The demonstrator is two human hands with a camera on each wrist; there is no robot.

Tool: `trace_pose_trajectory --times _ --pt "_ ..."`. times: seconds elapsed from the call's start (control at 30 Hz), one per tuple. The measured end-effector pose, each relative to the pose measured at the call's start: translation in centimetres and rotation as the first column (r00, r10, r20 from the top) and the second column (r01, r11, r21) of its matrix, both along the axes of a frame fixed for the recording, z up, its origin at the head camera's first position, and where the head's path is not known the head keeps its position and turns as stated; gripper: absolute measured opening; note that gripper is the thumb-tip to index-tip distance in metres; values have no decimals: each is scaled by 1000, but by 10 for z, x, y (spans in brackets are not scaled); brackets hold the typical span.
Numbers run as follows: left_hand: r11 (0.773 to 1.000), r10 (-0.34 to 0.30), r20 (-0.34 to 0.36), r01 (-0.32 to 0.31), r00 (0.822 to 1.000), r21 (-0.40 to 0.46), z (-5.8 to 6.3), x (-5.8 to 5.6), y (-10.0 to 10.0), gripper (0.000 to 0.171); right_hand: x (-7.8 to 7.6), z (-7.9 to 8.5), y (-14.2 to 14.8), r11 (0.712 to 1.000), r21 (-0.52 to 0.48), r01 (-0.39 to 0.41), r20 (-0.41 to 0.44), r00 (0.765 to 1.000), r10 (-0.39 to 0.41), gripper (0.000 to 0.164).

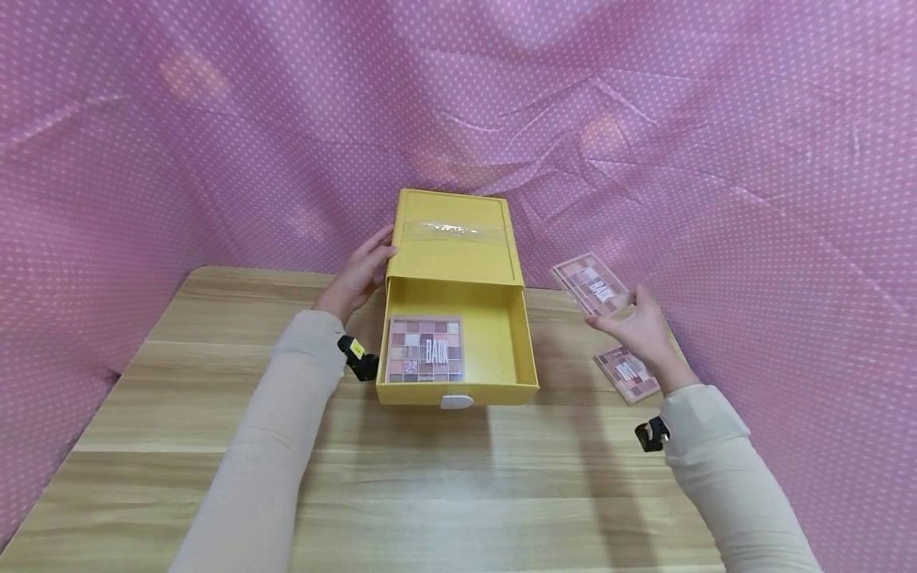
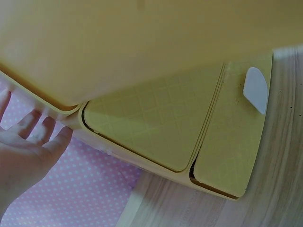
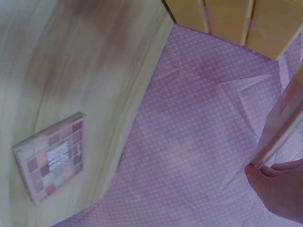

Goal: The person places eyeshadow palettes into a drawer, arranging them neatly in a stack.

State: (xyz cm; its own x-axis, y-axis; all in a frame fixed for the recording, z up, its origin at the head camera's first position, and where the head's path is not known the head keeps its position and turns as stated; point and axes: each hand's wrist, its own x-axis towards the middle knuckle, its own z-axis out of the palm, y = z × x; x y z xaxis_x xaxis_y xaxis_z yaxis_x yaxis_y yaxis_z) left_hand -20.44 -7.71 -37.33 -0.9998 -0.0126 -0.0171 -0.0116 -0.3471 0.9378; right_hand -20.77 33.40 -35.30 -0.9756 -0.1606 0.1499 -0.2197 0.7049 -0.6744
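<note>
Wood-grained, one table is topped by one yellow cabinet, touched by the left hand, fingers apart. One pulled-out drawer is seemingly being filled; a level carry over its rim is probably needed. Counted are three: a drawer palette, a tabletop palette, a raised palette right of the cabinet, clamped by the right hand.

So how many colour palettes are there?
3: one palette in the open drawer, one palette in the right hand, one palette on the table. The closed drawers could hide more.
</note>
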Motion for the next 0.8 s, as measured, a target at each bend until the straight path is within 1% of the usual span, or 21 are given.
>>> trace_pose_trajectory --times 0.07,0.1,0.23,0.47,0.53,0.7,0.8 --pt "1000 5 2 -5 1000 -5 0 -1 0 57 0 3 0 1000 7 -3 -18 1000 4 85" --pt "1000 6 4 -6 1000 -7 0 -1 0 57 -1 5 0 1000 6 -8 -28 1000 8 82" --pt "1000 10 9 -10 1000 -14 0 -1 1 57 0 14 -2 1000 4 -31 -59 998 31 77" --pt "1000 8 5 -8 1000 -8 2 1 2 55 5 36 -12 994 -28 -102 -103 990 99 76" --pt "1000 10 6 -10 1000 -1 3 1 2 55 7 41 -17 991 -34 -126 -113 986 121 73" --pt "1000 8 6 -8 1000 6 3 1 2 55 13 51 -29 985 7 -173 -127 977 172 75" --pt "1000 5 7 -5 1000 7 3 1 2 56 16 55 -37 978 31 -207 -142 967 210 77"
